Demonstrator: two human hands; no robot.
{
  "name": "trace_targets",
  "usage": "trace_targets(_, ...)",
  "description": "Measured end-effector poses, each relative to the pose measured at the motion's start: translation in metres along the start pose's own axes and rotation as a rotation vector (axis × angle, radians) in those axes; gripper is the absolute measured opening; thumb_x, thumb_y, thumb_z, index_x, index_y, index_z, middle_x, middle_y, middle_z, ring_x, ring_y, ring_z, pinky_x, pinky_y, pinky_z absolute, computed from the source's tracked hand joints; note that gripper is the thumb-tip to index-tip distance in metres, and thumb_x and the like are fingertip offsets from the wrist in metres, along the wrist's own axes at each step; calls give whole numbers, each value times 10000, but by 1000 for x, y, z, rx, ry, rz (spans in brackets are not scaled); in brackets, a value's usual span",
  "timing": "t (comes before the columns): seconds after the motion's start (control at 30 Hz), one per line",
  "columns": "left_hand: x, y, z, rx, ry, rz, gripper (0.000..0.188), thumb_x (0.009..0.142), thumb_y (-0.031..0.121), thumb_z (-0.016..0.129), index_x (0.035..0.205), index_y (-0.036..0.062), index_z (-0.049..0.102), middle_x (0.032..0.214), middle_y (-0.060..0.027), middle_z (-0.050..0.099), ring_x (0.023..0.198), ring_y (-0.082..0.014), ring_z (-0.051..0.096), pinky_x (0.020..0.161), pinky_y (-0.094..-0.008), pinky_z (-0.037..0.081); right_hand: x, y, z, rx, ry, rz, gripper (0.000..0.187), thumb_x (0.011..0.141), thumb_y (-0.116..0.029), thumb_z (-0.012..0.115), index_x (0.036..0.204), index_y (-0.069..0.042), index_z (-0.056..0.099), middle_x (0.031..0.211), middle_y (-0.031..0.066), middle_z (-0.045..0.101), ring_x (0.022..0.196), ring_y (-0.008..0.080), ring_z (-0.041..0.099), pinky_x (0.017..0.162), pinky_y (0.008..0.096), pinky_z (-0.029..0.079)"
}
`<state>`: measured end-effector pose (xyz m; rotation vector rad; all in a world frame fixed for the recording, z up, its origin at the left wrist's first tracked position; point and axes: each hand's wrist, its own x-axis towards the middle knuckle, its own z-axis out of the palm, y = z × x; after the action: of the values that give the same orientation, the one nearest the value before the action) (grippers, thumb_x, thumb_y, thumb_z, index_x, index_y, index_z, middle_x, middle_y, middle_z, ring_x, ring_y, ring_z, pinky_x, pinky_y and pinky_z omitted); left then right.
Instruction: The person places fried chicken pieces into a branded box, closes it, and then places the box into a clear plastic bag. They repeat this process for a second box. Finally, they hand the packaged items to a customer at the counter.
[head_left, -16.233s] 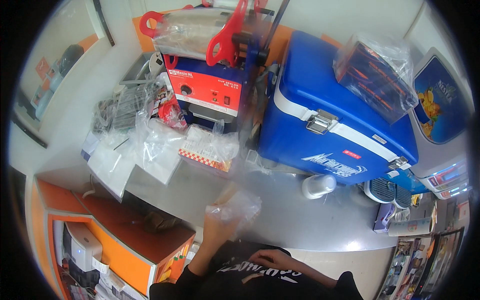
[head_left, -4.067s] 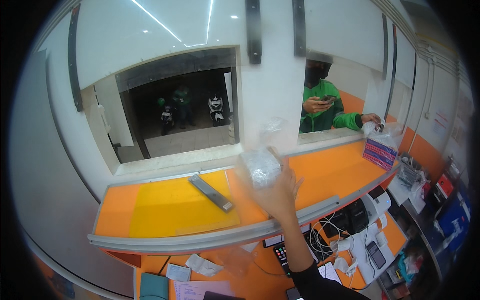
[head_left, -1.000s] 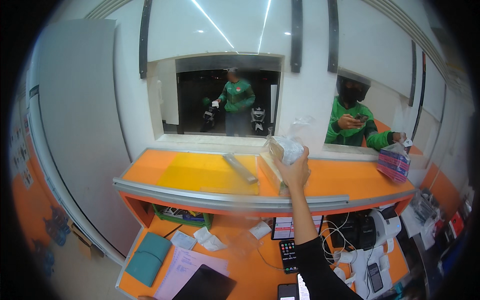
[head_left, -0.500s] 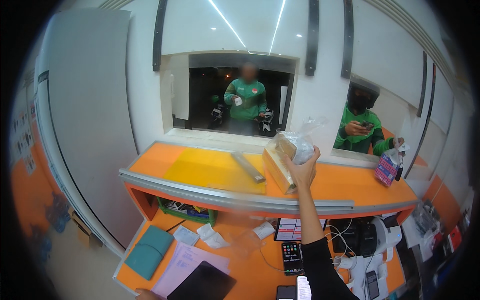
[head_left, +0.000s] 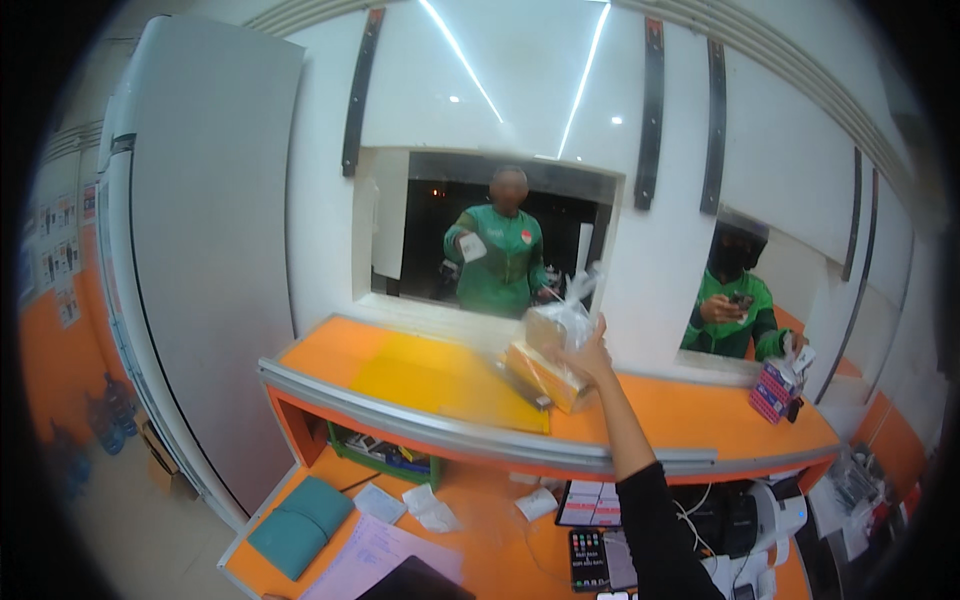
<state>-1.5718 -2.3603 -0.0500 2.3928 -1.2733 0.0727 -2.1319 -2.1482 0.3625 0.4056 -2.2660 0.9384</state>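
My right hand (head_left: 588, 360) reaches over the raised counter, its fingers closed on a clear plastic bag (head_left: 574, 318) knotted at the top. A brown block-shaped package (head_left: 543, 332) shows inside the bag. Directly beneath stands a yellow and white box (head_left: 545, 376) on the counter; whether it is tied to the bag I cannot tell. Against that box's left side lies a flat grey bar (head_left: 522, 382). My left hand is out of the picture.
Behind the window a person in a green jacket (head_left: 500, 260) holds out a white slip (head_left: 471, 247). At the right window another person (head_left: 735, 300) holds a phone beside a pink-purple box (head_left: 772, 392). Below are a teal folder (head_left: 300, 527), papers (head_left: 385, 550) and a phone (head_left: 588, 558).
My right hand has moved the bag slightly left and toward the window. The person outside has come closer, slip extended. My left hand has left the lower edge, and the view has tilted up.
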Motion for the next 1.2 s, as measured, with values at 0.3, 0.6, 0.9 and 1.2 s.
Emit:
trace_targets(0.3,4,-12,26,83,118,84,295,928,304,486,1156,156,601,824,-116,624,651,-261,646,478,-375,509,-15,-113,66,414,-261,-511,829,761,-301,742,1399,-22,293,1373,278,365,1232,412,435,980,456,410)
trace_targets(0.6,2,-9,14,38,104,61,272,924,286,499,1080,102,626,766,-123,646,634,-276,665,474,-397,526,13,-137,142,395,-160,-396,887,738,-209,726,1460,-121,220,1296,250,459,1075,429,548,868,491,475)
trace_targets(0.9,9,-18,2,142,-98,465,561,885,234,524,1272,-156,412,859,-174,670,716,-263,686,574,-391,547,-2,-135,49,-63,-217,-421,479,823,-93,524,1300,-127,496,876,193,673,841,376,657,796,480,496)
trace_targets(1.2,28,-30,28,524,-16,881,587,858,277,521,1224,-179,459,799,-105,675,678,-212,675,523,-393,491,-166,-34,-156,94,-231,-735,571,784,-24,536,1323,-204,486,1090,196,557,854,363,622,657,445,517)
